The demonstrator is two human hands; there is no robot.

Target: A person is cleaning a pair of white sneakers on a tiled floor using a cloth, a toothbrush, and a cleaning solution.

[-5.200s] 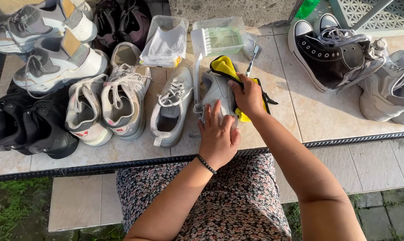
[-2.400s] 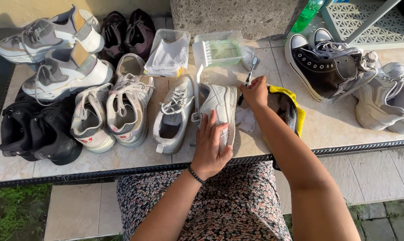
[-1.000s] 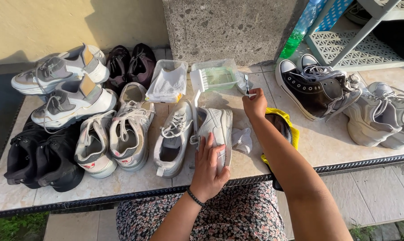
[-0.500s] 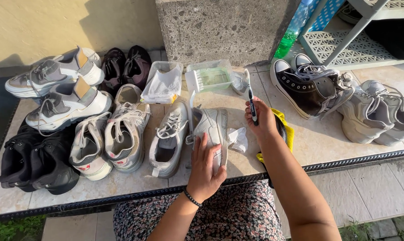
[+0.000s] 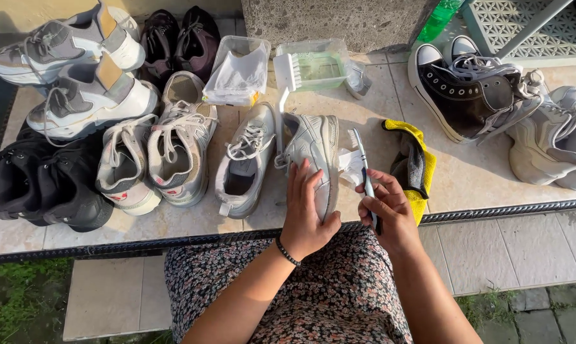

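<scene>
My left hand (image 5: 305, 213) lies flat on a white sneaker (image 5: 316, 148) that rests on its side on the tiled ledge (image 5: 479, 181). My right hand (image 5: 388, 213) grips a small toothbrush (image 5: 363, 171) with a white and blue handle, bristles pointing up, just right of that sneaker. The sneaker's pair (image 5: 244, 159) sits upright to its left. A yellow and grey cloth (image 5: 415, 164) lies right of my right hand. A crumpled white wipe (image 5: 348, 167) sits between the sneaker and the brush.
Several shoes crowd the ledge: grey and white sneakers (image 5: 173, 150), black shoes (image 5: 42, 181), chunky trainers (image 5: 78, 70), black high-tops (image 5: 476, 86), pale sneakers (image 5: 555, 134). Two clear plastic tubs (image 5: 313, 64) and a white scrub brush (image 5: 283, 89) stand behind. A green bottle (image 5: 440, 16) is at the wall.
My right hand left the yellow cloth, reached to the tub area, picked up the toothbrush and brought it back beside the sneaker. My left hand stayed on the sneaker.
</scene>
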